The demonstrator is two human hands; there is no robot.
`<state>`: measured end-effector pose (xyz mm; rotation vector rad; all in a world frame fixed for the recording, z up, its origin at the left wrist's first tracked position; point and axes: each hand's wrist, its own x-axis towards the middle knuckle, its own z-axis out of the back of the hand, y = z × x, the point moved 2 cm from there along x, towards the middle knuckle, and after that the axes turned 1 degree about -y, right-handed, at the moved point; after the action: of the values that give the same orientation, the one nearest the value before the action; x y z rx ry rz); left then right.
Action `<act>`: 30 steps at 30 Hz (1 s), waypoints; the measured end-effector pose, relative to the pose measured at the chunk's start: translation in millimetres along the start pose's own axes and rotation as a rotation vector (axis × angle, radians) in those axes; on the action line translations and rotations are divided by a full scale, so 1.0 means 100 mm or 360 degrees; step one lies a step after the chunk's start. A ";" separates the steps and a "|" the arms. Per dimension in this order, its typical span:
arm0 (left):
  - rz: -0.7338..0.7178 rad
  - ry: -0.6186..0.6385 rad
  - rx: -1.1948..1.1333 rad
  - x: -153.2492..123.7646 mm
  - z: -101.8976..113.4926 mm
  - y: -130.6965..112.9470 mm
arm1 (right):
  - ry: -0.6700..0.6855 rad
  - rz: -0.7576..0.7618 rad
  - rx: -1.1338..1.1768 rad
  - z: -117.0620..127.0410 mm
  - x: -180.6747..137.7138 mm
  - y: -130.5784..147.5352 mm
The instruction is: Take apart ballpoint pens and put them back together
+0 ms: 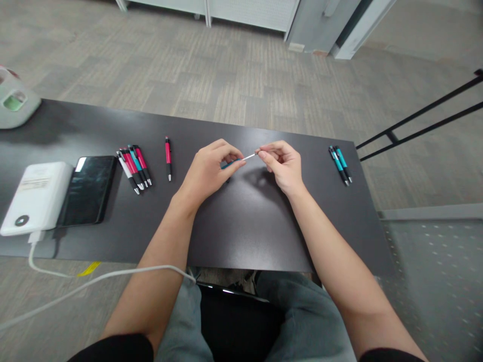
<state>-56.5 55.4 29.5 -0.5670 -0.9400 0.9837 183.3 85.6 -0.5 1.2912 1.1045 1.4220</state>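
Over the middle of the dark table, my left hand (213,168) is closed around a blue pen barrel (228,164), most of which the fingers hide. A thin white pen refill (249,157) sticks out of the barrel toward the right. My right hand (282,165) pinches the far end of that refill, where a small brownish tip (257,151) shows between thumb and forefinger; its exact form is too small to tell. Left of my hands lies a single pink pen (168,158) with a black grip. Two teal pens (340,165) rest side by side near the table's right end.
Several pens (134,168) in pink, teal and white lie grouped on the left. Beside them are a black phone (88,191) and a white power bank (37,196) with a white cable (113,274) crossing below my left forearm. A whitish container (17,100) stands far left.
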 end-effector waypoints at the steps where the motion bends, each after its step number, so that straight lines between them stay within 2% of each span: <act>1: 0.0001 0.0002 0.0006 0.00 0.00 0.00 | -0.0002 0.0006 0.0009 0.00 0.00 0.01; 7: 0.0014 -0.0011 -0.0060 0.01 -0.01 0.00 | -0.0003 0.0021 0.0012 -0.01 -0.01 0.04; 20: 0.0095 -0.0025 -0.0088 0.01 -0.05 -0.04 | 0.0145 -0.0017 -0.0063 -0.06 -0.04 0.04; 30: 0.0063 -0.0005 -0.0024 0.02 -0.05 -0.05 | 0.0144 -0.0086 0.0040 -0.08 -0.05 0.02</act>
<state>-49.0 54.8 31.5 -0.5989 -0.9423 1.0141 175.9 80.3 0.1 1.2156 1.2123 1.4420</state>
